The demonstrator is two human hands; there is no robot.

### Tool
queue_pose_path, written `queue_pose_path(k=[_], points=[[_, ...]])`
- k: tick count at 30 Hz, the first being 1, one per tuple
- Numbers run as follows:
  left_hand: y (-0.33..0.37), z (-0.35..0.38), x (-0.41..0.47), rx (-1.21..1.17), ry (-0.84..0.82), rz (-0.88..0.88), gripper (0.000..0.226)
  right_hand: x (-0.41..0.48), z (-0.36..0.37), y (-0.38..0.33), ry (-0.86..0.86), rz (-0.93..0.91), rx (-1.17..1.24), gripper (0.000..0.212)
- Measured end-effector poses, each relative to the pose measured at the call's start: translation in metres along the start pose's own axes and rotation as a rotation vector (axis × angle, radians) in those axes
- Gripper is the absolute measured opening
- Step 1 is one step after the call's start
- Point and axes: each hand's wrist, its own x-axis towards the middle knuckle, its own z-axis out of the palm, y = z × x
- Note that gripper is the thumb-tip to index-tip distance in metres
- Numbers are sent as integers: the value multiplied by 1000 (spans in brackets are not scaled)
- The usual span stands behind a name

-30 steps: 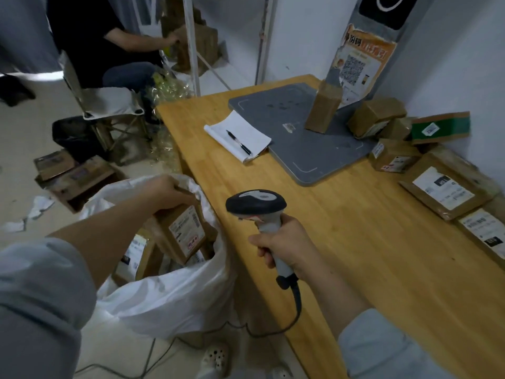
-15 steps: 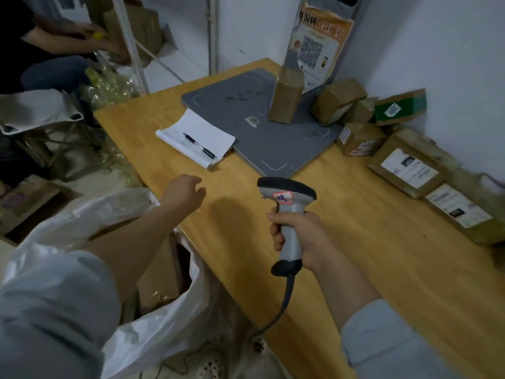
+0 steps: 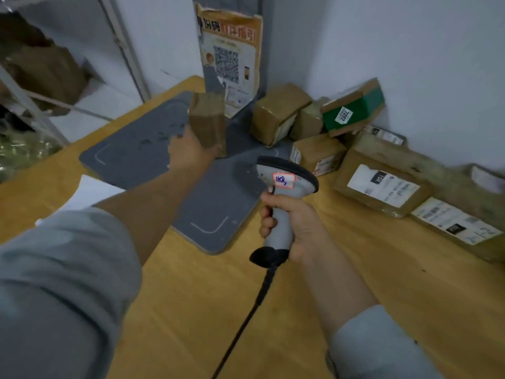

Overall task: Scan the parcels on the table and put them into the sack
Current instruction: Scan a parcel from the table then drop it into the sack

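An upright brown parcel [image 3: 209, 116] stands on the grey mat [image 3: 136, 157] near the table's far side. My left hand [image 3: 185, 153] is stretched out to it, thumb on its left edge and fingers over its lower front corner; the view is blurred there. My right hand [image 3: 296, 228] grips the handle of a grey barcode scanner [image 3: 287, 184], held over the mat's near right corner with its cable hanging down. More parcels lie along the wall: a taped box [image 3: 276, 113], a green-banded box [image 3: 352, 110], a small box [image 3: 317, 154] and flat labelled parcels [image 3: 382, 184]. The sack is out of view.
A wooden table [image 3: 355, 310] fills the lower frame. White paper [image 3: 90, 192] lies left of the mat, partly behind my left arm. A QR-code poster [image 3: 229, 58] leans against the wall behind the upright parcel. A metal rack with boxes [image 3: 46, 69] stands at far left.
My left hand let go of a parcel in the sack, then swung across the table to the upright parcel on the mat. The view turned right, away from the sack.
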Motion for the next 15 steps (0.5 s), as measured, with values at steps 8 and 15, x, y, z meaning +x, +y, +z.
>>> queue_pose_path(k=[8, 15], points=[[57, 60, 85, -14, 255, -243, 113, 59, -22, -22, -27, 5, -16, 14], [48, 63, 70, -137, 232, -195, 102, 51, -37, -23, -23, 13, -6, 13]])
